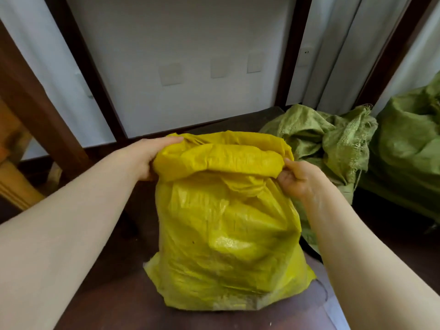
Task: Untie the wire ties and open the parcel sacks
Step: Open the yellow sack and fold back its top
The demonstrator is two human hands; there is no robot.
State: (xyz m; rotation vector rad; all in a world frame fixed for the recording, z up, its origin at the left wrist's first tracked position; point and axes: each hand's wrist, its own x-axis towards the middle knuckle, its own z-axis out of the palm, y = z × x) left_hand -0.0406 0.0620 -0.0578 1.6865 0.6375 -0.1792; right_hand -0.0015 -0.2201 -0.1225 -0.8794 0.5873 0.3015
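Dark floor [114,294] below a white panelled wall [178,44]. One yellow sack [226,234] stands upright at centre, its mouth rolled over. The left hand [147,158] grips the roll's left end and the right hand [297,177] pinches its right end. Two more sacks lie to the right: the nearer green sack [321,134] touches the yellow one, and the farther green sack [409,139] sits at the frame edge. Floor shows to the yellow sack's left.

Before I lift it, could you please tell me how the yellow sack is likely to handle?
The yellow sack looks floppy: its top folds over where the left hand and right hand grip it. Its lumpy bulges suggest loose contents that may shift. The glossy weave could be slippery.
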